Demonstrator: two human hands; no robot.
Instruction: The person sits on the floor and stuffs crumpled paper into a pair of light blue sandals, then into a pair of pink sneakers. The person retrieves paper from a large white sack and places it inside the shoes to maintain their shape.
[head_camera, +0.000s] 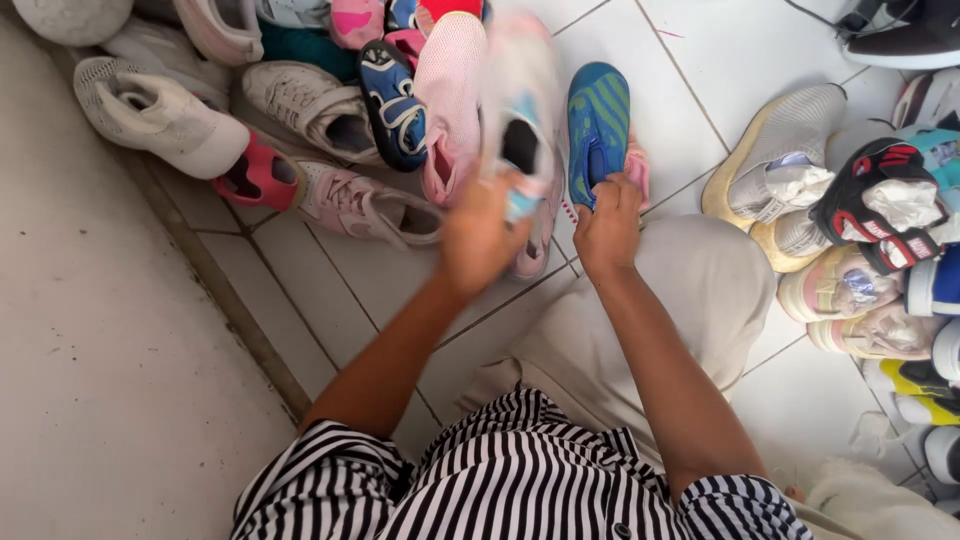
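Seated among shoes on tile, left hand (480, 240) clutches a blurred pale pink shoe (520, 130) at twelve o'clock (mid-sort, seemingly), right hand (608, 225) grips a blue-green shoe (598, 125) beside it, which likely needs matching.

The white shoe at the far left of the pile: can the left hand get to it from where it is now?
Probably yes. The white shoe lies on top at the pile's edge, uncovered. But the left hand already holds a blurred pink shoe, so it is occupied.

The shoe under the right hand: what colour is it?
The shoe is blue with green stripes, seen best in the head view, the right hand gripping its heel.
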